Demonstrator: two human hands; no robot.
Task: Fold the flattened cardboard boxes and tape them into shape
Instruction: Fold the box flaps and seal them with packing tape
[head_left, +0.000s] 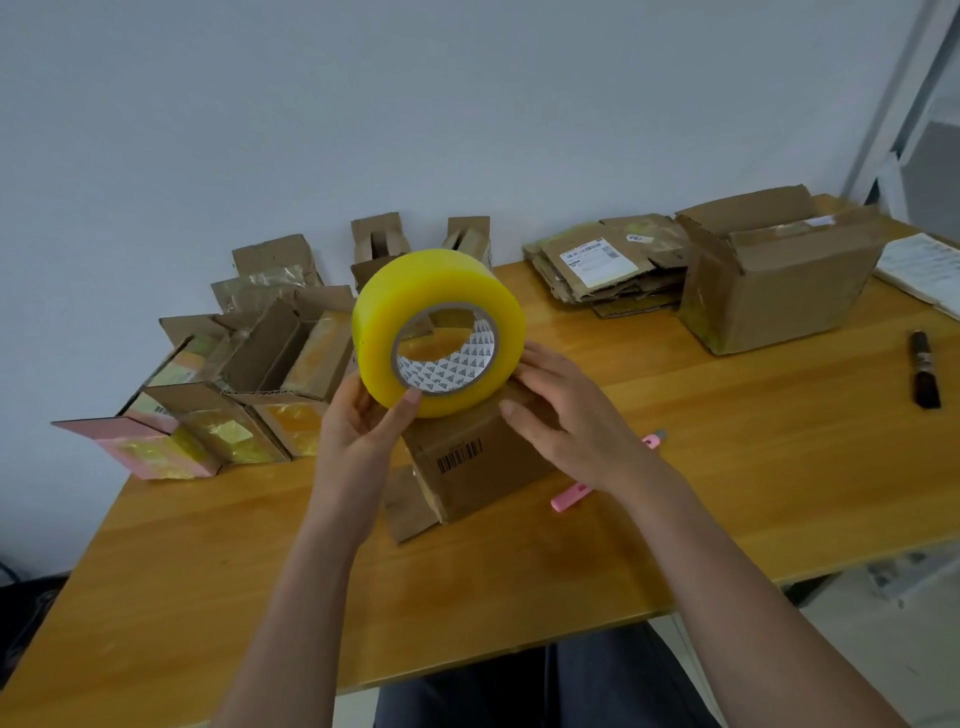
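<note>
The left hand (363, 415) held the yellow tape roll (439, 332) up over the middle of the desk (727, 467), its thumb hooked into the core and its fingers curled behind the rim, probably so the roll could turn freely as tape came off. The right hand (566, 415) lay with nearly straight fingers against the roll's lower right edge and the top of the small folded box (478, 467), seemingly pressing a flap flat or feeling for the tape's loose end; which of the two could not be told. That box stood directly beneath the roll, near the desk's front edge, within easy reach for sealing. A pink cutter (574, 491) lay just beside it on the right, handy for slicing the strip. Finished boxes (249, 395) crowded the left edge, while a flattened stack (602, 270) waited along the back edge, next to a larger open box (779, 280) towards the right corner.
</note>
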